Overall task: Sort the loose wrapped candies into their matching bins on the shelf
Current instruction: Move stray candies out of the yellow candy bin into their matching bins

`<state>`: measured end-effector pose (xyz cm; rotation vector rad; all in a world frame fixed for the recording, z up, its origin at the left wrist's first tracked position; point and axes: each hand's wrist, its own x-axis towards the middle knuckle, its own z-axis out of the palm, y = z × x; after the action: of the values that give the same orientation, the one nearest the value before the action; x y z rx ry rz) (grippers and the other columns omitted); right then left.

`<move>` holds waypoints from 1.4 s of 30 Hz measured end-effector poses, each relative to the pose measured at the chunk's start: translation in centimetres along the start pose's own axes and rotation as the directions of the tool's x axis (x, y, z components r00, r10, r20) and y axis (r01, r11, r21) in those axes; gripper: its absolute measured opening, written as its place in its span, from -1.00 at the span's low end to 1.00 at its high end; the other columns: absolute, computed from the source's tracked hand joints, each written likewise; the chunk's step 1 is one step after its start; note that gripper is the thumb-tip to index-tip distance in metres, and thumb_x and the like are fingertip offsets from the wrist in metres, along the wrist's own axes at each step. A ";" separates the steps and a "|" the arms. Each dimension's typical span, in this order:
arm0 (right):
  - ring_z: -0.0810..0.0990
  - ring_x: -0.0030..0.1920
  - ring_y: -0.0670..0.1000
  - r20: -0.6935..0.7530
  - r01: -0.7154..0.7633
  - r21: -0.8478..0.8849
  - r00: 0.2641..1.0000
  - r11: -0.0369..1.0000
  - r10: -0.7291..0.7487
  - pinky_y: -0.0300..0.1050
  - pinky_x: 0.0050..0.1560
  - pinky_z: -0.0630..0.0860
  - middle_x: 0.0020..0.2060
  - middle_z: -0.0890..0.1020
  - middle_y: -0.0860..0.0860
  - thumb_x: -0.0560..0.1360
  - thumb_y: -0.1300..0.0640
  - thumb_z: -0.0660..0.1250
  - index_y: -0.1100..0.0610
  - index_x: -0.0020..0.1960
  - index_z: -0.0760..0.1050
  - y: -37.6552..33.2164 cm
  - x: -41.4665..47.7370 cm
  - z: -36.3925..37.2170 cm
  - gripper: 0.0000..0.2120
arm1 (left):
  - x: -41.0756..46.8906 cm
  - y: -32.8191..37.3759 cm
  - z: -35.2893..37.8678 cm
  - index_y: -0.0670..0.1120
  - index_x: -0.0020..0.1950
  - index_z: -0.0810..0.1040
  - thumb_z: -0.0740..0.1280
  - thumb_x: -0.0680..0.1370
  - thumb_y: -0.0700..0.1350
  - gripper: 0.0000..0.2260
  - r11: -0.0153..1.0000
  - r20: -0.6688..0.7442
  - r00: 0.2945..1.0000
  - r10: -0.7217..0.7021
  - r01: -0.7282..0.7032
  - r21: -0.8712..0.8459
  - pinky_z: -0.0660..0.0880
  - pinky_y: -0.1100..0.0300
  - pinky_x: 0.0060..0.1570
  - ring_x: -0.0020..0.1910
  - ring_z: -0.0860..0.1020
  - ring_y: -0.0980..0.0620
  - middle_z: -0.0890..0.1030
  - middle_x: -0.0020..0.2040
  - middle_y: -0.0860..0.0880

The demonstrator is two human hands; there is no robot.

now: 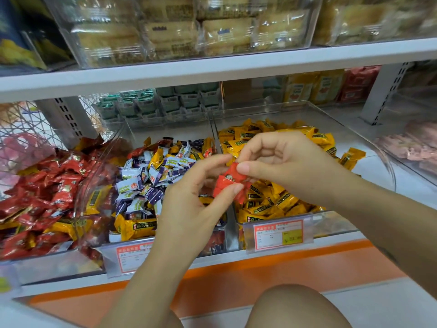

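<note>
A red wrapped candy (230, 182) sits between both hands above the divide of the middle and right bins. My left hand (196, 197) pinches its lower edge with thumb and forefinger. My right hand (281, 162) pinches its top with the thumb. The left bin (78, 250) holds red candies with some yellow ones mixed in. The middle bin (132, 250) holds white-and-purple candies mixed with yellow and red ones. The right bin (335, 229) holds yellow candies.
Price tags (279, 234) hang on the bin fronts above the orange shelf edge (260, 273). Green packets (146, 102) and yellow packs (314, 87) stand at the back. A white shelf (212, 67) with clear boxes of biscuits runs overhead. My knee (293, 306) is below.
</note>
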<state>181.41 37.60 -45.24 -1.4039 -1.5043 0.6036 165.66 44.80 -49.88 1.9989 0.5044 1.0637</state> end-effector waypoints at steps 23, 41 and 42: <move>0.51 0.14 -0.17 0.436 -0.032 -0.680 0.786 0.732 0.439 -0.22 0.13 0.48 0.08 0.54 -0.21 0.52 0.10 0.34 -0.04 0.24 0.51 5.7 2.0 0.5 -0.71 | 0.5 -1.1 -1.3 0.24 -0.01 0.52 0.35 0.41 0.01 -0.81 0.998 -0.083 0.994 -0.067 0.067 0.003 0.57 0.24 -0.06 -0.10 0.62 0.17 0.65 -0.10 0.23; 0.55 -0.24 -0.18 -0.057 -0.109 -0.466 0.994 0.878 0.093 -0.29 -0.19 0.52 -0.24 0.55 -0.15 0.42 0.09 0.44 -0.11 -0.16 0.46 2.2 0.9 0.0 -0.83 | 0.0 -1.1 -1.7 0.27 -0.03 0.50 0.39 0.49 -0.12 -0.74 0.998 -0.133 0.990 -0.046 0.052 0.040 0.51 0.38 -0.10 -0.10 0.60 0.23 0.62 -0.09 0.27; 0.53 -0.27 -0.18 -0.095 -0.090 -0.457 0.994 0.885 0.052 -0.34 -0.23 0.49 -0.26 0.54 -0.16 0.43 0.10 0.43 -0.12 -0.15 0.45 1.3 0.6 0.4 -0.82 | -0.1 -1.0 -1.9 0.28 -0.02 0.49 0.39 0.50 -0.11 -0.75 0.998 -0.143 0.989 -0.041 0.048 0.046 0.50 0.41 -0.10 -0.09 0.59 0.25 0.61 -0.08 0.29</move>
<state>181.73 38.54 -46.33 -1.8280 -1.6006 0.2291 164.08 46.21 -50.08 1.9539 0.6541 1.1818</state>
